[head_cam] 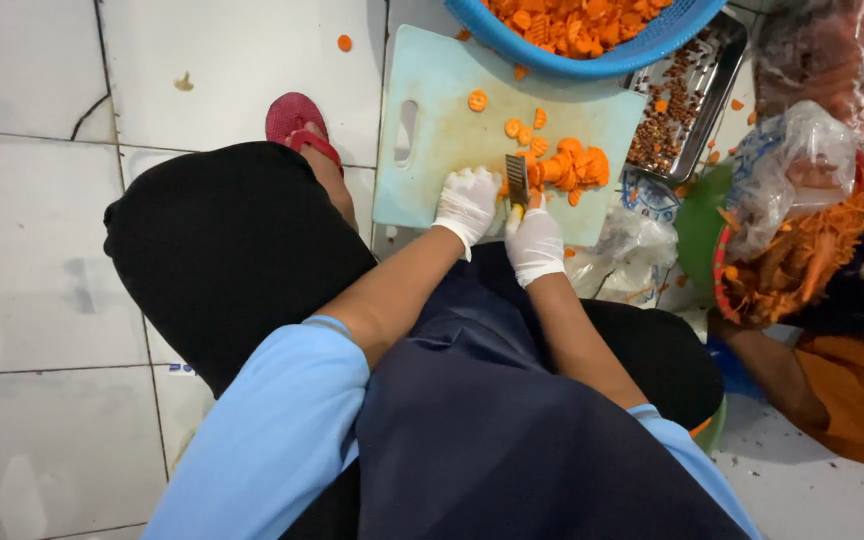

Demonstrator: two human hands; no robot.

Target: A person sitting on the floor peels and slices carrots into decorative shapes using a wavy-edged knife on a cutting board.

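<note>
Knees and a dark apron fill the near view; both forearms run out from pale blue sleeves to white-gloved hands working side by side on the near edge of a pale green cutting board (432, 150).

The right hand (535, 243) is closed around the handle of a crinkle-cut knife (517, 182), whose ridged blade stands just ahead of its knuckles, long axis running away from the body, tip toward the far edge of the board. The left hand (467, 203) is curled, fingers pressed down right beside the blade on its left; whether it pins a carrot piece underneath I cannot tell.

Just right of the blade lies a carrot piece (562, 168) with a small heap of wavy slices, its length running roughly across the board toward the right. More slices (512, 127) lie scattered a little beyond the hands.

The left fingertips touch the blade's flank, so a slip on the wet board could likely bring the edge onto the glove.

Farther out sits a blue basket (592, 65) of cut carrot, with a metal tray (687, 100) to the right.
</note>
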